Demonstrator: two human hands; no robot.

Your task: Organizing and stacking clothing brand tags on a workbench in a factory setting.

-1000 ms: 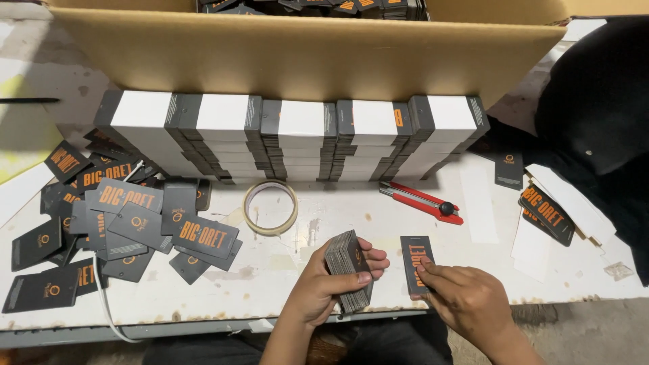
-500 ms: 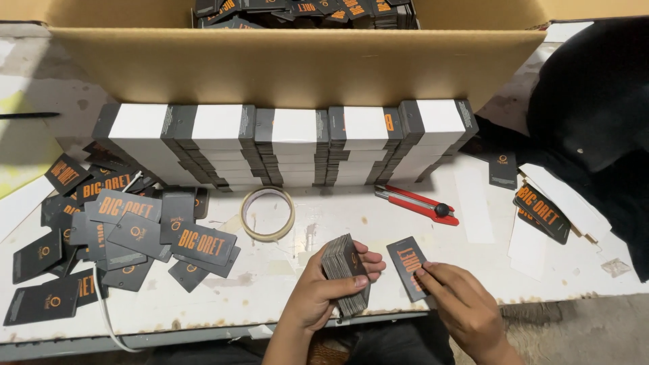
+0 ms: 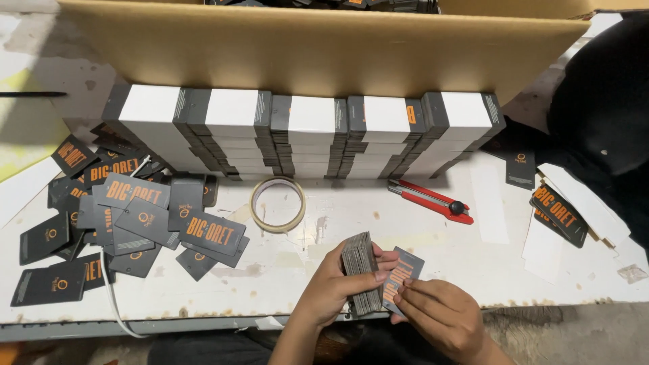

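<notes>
While a thick stack of cards [image 3: 359,274] is clamped edgewise in the left hand [image 3: 336,287], a single card [image 3: 400,278], judged light and stiff, is pinched at its lower edge by the right hand [image 3: 439,312] just beside it.

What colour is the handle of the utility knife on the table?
Red, with a black knob; the utility knife lies right of the tape roll. Head view.

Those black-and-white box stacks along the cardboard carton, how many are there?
5, side by side in one row against the carton: far left, left of middle, middle, right of middle, far right. More may be hidden behind.
</notes>
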